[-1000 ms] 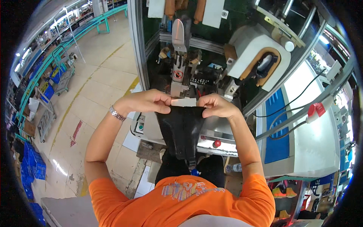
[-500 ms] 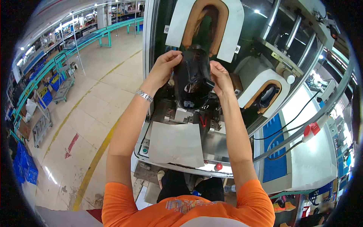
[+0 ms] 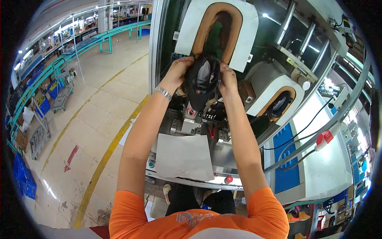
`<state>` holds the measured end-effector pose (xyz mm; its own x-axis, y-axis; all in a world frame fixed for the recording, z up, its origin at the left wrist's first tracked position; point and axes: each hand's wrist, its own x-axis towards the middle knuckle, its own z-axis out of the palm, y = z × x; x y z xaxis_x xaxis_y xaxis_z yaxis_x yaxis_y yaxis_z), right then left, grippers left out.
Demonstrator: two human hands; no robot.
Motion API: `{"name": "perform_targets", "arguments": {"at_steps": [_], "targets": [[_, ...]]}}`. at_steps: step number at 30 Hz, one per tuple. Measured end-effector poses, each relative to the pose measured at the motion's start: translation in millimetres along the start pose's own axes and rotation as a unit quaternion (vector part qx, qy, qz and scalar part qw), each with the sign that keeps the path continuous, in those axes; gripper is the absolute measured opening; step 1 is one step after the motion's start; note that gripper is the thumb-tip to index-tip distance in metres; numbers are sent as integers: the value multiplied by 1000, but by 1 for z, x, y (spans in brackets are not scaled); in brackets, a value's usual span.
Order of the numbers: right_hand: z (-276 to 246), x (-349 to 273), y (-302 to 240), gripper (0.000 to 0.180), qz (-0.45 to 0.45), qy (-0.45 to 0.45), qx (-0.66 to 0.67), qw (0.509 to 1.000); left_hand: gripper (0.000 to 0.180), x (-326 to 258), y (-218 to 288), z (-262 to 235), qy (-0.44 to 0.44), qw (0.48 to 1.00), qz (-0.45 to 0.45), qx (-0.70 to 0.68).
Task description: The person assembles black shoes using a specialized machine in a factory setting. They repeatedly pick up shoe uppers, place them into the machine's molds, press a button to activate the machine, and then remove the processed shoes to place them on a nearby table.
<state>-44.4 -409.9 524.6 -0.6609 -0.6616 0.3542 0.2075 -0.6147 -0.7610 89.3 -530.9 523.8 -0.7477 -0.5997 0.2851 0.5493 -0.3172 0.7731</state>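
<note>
Both my arms reach up into a tall machine. My left hand (image 3: 180,68) and my right hand (image 3: 227,77) grip the two sides of a black shoe upper (image 3: 203,79), pressed onto a post just below a white block with a brown horseshoe-shaped pad (image 3: 217,24). A silver wristband sits on my left wrist. The fingertips of both hands are partly hidden behind the upper.
A second white block with a brown pad (image 3: 274,97) stands to the right. A grey sheet (image 3: 184,156) lies on the machine's shelf, with a red knob (image 3: 228,179) and a green button (image 3: 151,164) at its front edge. Blue crates (image 3: 24,179) and carts line the floor at left.
My hands have lifted the black shoe upper from low near the shelf up to the horseshoe pad. The view has tilted upward with them.
</note>
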Motion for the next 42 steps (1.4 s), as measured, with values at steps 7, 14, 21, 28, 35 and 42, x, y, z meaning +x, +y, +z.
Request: {"name": "perform_targets", "arguments": {"at_steps": [7,14,21,28,35,42], "targets": [[17,31,12,23,-14,99,1,995,18,39,-7,-19,74,997,17,-15],[-2,-3,16,16,-10,50,-142,989,19,2,-2,-8,146,975,41,161],[-64,-124,94,35,182,95,-28,978,21,-126,2,47,57,615,584,527],[-45,-105,132,25,247,-38,327,911,15,-123,28,33,45,519,475,710],[-73,-66,158,21,202,31,244,948,27,-135,-11,34,38,511,439,738],[-80,-59,166,20,180,27,237,954,37,-139,-19,32,25,508,406,759]]}}
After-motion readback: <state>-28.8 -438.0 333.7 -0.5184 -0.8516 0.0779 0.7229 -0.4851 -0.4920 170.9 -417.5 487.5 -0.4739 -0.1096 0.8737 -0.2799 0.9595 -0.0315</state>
